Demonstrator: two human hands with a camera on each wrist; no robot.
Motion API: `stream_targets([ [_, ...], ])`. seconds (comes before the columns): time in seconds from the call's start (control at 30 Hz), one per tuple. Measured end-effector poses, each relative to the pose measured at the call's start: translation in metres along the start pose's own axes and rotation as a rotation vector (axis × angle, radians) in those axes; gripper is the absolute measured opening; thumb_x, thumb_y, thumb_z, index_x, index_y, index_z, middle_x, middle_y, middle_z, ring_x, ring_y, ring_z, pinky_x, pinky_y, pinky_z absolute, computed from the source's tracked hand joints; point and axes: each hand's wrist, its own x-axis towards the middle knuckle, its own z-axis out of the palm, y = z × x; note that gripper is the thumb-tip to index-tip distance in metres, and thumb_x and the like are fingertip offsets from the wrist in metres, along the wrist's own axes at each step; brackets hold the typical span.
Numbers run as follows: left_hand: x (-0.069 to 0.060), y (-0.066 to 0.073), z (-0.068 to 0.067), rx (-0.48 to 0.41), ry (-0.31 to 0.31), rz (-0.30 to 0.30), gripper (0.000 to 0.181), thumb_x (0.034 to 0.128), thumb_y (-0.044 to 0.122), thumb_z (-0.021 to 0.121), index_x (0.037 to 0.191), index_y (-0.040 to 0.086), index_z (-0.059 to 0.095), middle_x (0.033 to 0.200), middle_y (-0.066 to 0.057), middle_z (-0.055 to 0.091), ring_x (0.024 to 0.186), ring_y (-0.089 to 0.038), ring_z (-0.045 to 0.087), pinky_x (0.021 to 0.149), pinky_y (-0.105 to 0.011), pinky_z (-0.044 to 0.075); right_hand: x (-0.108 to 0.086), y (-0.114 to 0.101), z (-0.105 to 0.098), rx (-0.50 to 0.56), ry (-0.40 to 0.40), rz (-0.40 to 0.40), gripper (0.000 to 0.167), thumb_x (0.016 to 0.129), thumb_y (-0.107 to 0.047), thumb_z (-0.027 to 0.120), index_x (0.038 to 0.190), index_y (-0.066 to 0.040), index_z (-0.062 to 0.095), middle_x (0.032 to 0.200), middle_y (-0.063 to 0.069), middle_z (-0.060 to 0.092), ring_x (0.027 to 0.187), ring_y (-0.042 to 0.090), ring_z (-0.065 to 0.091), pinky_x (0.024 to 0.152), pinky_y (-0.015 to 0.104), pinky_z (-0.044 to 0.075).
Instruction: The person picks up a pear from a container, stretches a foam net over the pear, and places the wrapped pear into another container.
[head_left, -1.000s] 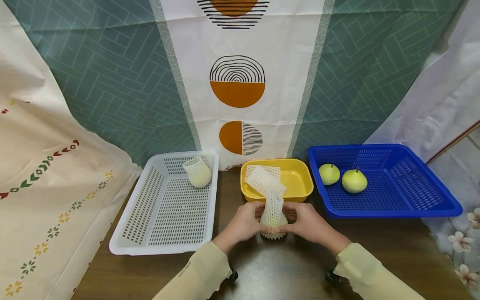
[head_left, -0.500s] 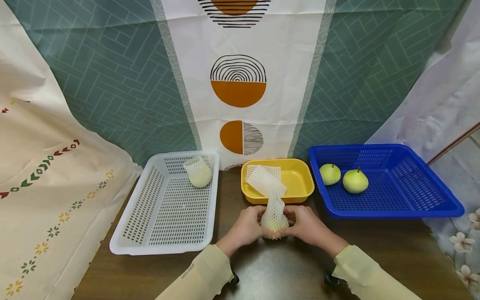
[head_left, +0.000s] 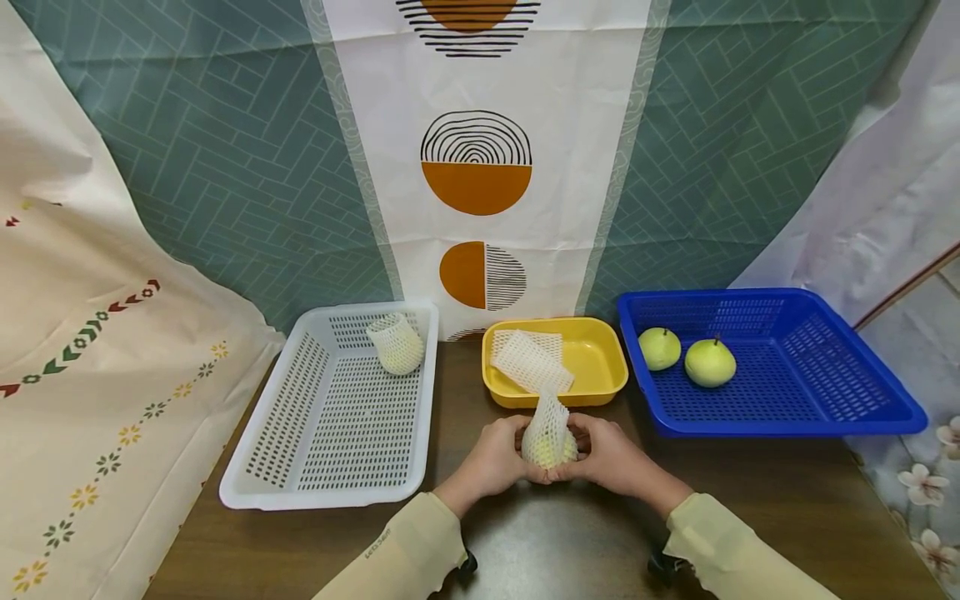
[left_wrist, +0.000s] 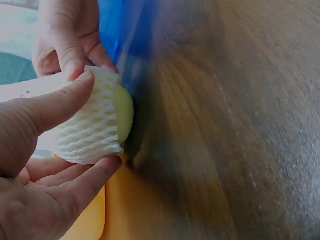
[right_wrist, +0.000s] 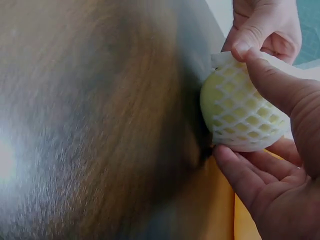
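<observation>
Both hands hold a pale yellow-green pear (left_wrist: 127, 111) that sits inside a white foam net sleeve (head_left: 551, 423) just above or on the table. My left hand (head_left: 489, 460) grips it from the left, thumb on the near side and fingers round the far side. From the right, my right hand (head_left: 617, 455) grips it the same way, with the two thumbs close together. In the wrist views the pear's bottom end pokes out bare past the net's edge, while the loose end of the net rises above the fruit in the head view.
A white basket (head_left: 258, 417) at left holds one netted pear (head_left: 401, 348). Behind the hands, a yellow tray (head_left: 596, 367) contains flat foam nets (head_left: 528, 360). The blue basket (head_left: 780, 375) at right holds two bare pears (head_left: 709, 363). Brown table (head_left: 562, 542) lies in front.
The thumbs have come closer together at the lower near side of the netted pear. The net's jagged lower edge, seen earlier below the thumbs, is now covered by them. Baskets and tray stay put.
</observation>
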Motion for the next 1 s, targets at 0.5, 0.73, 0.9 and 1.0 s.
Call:
stream_targets([
  [0.5,-0.006,0.059,-0.041,-0.397,0.237,0.035,0.061,0.0701,0.032,0.082,0.122,0.012,0.058,0.115,-0.005,0.064,0.100,-0.021,0.063,0.081,-0.029,0.054,0.001,-0.050,-0.036,0.325,0.124,-0.065,0.050,0.090,-0.037,0.060,0.131,-0.012,0.045,0.120,0.011,0.055,0.094,0.021,0.065,0.076,0.036,0.056],
  [0.73,-0.021,0.087,-0.053,-0.517,0.255,0.008,0.053,0.0729,0.022,0.081,0.119,0.005,0.061,0.115,-0.010,0.064,0.102,-0.024,0.064,0.080,-0.028,0.055,0.006,-0.066,-0.032,0.477,0.124,-0.028,0.058,0.090,-0.039,0.060,0.136,-0.014,0.034,0.127,0.014,0.051,0.101,0.023,0.064,0.080,0.041,0.055],
  [0.9,-0.022,0.089,-0.053,-0.593,0.268,-0.004,0.052,0.0731,0.019,0.080,0.119,0.004,0.061,0.117,-0.012,0.063,0.105,-0.027,0.062,0.082,-0.028,0.054,0.009,-0.070,-0.030,0.610,0.112,-0.013,0.067,0.085,-0.032,0.068,0.136,-0.015,0.028,0.128,0.017,0.049,0.104,0.024,0.063,0.080,0.044,0.054],
  [1.0,-0.020,0.088,-0.053,-0.631,0.263,-0.023,0.051,0.0744,0.021,0.079,0.120,0.005,0.061,0.117,-0.012,0.063,0.105,-0.026,0.061,0.083,-0.027,0.054,0.010,-0.073,-0.031,0.658,0.119,0.001,0.072,0.083,-0.030,0.070,0.138,-0.016,0.026,0.130,0.016,0.047,0.104,0.023,0.063,0.081,0.043,0.054],
])
